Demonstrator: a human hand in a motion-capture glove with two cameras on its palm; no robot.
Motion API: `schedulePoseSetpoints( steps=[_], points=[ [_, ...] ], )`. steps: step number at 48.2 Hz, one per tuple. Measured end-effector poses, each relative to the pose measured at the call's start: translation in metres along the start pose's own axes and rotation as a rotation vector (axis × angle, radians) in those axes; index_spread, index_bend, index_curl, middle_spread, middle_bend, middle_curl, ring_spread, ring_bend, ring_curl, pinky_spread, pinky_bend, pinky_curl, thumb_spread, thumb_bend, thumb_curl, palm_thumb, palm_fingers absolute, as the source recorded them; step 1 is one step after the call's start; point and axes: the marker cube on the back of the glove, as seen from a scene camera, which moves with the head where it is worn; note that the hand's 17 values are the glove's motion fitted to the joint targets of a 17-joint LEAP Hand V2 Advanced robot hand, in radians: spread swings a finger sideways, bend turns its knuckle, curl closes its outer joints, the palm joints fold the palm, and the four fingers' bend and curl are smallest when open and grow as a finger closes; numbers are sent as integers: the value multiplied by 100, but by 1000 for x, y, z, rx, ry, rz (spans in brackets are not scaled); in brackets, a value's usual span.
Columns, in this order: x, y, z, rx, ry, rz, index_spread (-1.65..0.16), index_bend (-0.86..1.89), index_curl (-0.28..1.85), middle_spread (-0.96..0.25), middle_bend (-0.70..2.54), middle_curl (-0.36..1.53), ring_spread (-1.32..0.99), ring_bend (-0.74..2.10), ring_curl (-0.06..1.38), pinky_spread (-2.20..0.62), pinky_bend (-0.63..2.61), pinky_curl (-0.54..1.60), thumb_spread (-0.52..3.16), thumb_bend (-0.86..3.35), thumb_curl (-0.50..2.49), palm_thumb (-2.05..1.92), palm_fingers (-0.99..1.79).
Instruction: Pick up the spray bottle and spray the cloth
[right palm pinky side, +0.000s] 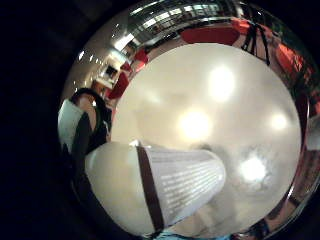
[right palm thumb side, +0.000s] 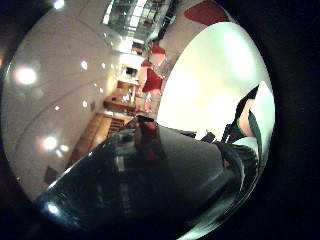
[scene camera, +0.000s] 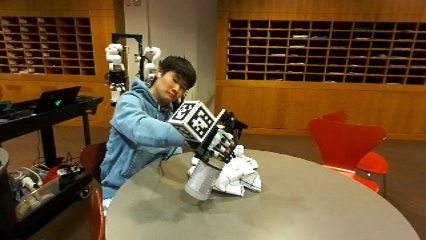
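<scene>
Behind a round grey table (scene camera: 299, 210): wood-panelled wall (scene camera: 286, 107) lined with cubbyholes (scene camera: 326, 50), two red chairs (scene camera: 349, 145) right of it, black cart (scene camera: 40, 115) with laptop (scene camera: 58, 98) left.

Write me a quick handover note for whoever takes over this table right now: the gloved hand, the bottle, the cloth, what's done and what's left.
Right hand: grips the top of the spray bottle, which is tilted over the round table.
Cloth: crumpled on the table right behind the bottle.
Done: bottle grasped.
Unclear: whether the bottle is fully lifted or any spray has landed.
Left: aim the nozzle at the cloth and spray.
</scene>
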Motion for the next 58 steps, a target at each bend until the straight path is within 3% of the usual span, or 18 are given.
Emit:
schedulePoseSetpoints(
  steps=[14,34,44,58],
  points=[
    [-64,18,3,-223,432,-257,-20,51,56,-11,62,51,-20,57,45,-24,34,40,23,-3,78,87,140],
    [-89,61,42,-367,1103,-421,-20,52,56,-11,64,51,-20,58,45,-24,34,41,22,-3,80,87,140],
    [-77,68,57,-405,1134,-413,-20,52,56,-11,64,51,-20,58,45,-24,34,41,22,-3,80,86,140],
    [-91,63,34,-359,1122,-431,-20,53,55,-11,65,51,-20,58,45,-24,35,41,22,-3,81,86,140]
  ],
)
